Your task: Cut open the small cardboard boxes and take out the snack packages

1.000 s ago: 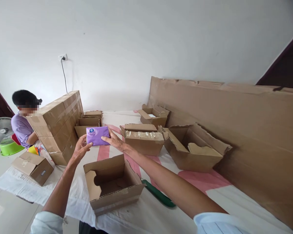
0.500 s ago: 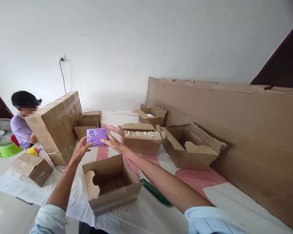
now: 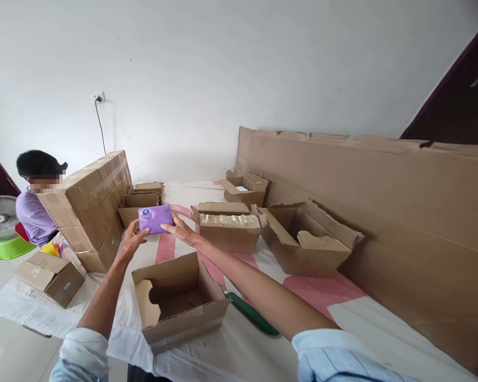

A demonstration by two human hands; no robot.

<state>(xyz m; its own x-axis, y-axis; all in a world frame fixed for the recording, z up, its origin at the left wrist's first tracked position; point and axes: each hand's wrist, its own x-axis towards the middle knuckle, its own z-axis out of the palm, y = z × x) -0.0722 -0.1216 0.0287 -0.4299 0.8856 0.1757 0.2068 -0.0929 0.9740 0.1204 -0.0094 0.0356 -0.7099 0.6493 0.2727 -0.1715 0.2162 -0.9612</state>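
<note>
The left hand and the right hand hold one purple packet between them. Each grip pinches a short end, fingers behind and thumb in front, so the printed face looks back at the wearer. The packet is held level in the air, clear of the bench, past the far rim of an empty open carton that stands just below the forearms.

Judged from this pose, the step in hand is holding the packet up and looking it over. Any move with it towards the carton below would call for drawing both hands back and down while keeping the packet flat between the upright flaps.

A green strip lies to the right of the carton. Further out stand a carton of shiny wrapped goods and a torn carton. To the left is a stack of sealed cartons, with a seated co-worker beyond it.
</note>
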